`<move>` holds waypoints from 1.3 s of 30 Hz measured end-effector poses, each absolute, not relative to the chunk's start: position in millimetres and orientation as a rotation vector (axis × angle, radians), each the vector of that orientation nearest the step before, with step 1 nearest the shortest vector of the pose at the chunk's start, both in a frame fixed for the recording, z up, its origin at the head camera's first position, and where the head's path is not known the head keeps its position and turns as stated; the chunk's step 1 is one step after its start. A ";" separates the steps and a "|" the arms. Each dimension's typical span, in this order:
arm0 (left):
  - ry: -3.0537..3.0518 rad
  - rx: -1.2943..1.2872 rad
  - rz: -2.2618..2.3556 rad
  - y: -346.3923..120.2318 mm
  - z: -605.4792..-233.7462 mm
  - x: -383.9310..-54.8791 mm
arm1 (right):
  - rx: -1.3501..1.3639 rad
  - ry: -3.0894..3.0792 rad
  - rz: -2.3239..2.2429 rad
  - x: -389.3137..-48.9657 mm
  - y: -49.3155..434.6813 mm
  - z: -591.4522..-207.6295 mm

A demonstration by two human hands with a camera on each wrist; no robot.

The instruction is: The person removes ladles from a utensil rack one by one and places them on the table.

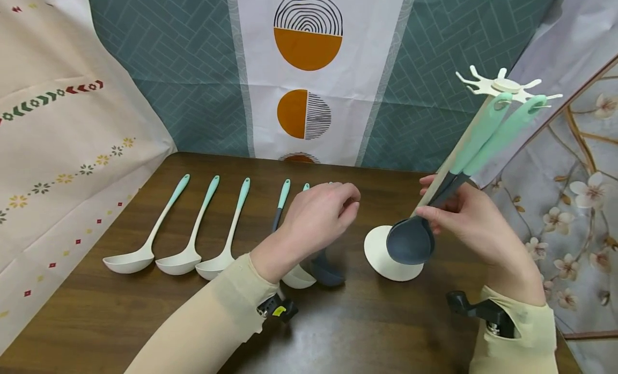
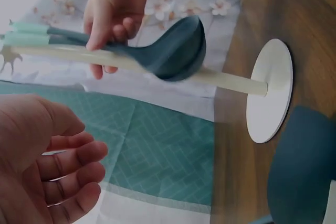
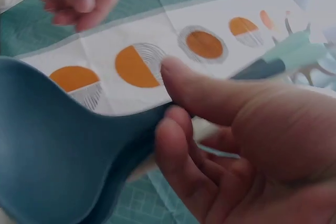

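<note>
My right hand point(image 1: 465, 215) grips the handles of two dark-blue ladles point(image 1: 410, 242) with mint-green ends, the thumb in front and the fingers around them. The ladles overlap against the cream pole of a utensil stand point(image 1: 446, 169). Their green ends reach up to its hooked top point(image 1: 504, 86), and their bowls overlap the round base point(image 1: 379, 251). My left hand point(image 1: 316, 213) hovers to the left of the stand, fingers loosely bent and holding nothing; the left wrist view shows the empty palm side point(image 2: 52, 156).
Three white ladles point(image 1: 176, 263) with mint-green ends lie side by side at left on the wooden table point(image 1: 386, 325). Beneath my left arm lie another white ladle point(image 1: 300, 278) and a dark-blue one point(image 1: 329, 272), partly hidden. Patterned cloths point(image 1: 193, 95) hang behind and at both sides.
</note>
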State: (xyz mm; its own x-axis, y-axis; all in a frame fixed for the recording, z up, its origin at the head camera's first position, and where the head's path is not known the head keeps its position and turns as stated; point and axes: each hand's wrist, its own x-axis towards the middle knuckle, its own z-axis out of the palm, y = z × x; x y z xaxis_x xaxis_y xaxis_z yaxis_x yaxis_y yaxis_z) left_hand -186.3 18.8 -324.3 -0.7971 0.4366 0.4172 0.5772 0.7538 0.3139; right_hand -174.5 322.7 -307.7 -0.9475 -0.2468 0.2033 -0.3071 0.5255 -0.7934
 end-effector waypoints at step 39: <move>-2.425 -0.874 -0.726 106.4 -330.7 -180.5 | 0.427 -2.811 1.091 -165.6 334.3 -301.9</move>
State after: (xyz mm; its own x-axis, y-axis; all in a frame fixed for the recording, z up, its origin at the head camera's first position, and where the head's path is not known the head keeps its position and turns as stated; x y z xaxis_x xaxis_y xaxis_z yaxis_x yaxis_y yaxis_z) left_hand -180.5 106.4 -330.7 -0.6927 0.4385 0.5726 0.6809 0.6593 0.3189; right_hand -165.6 334.3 -301.9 -0.9561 -0.2241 0.1888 -0.2928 0.7046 -0.6464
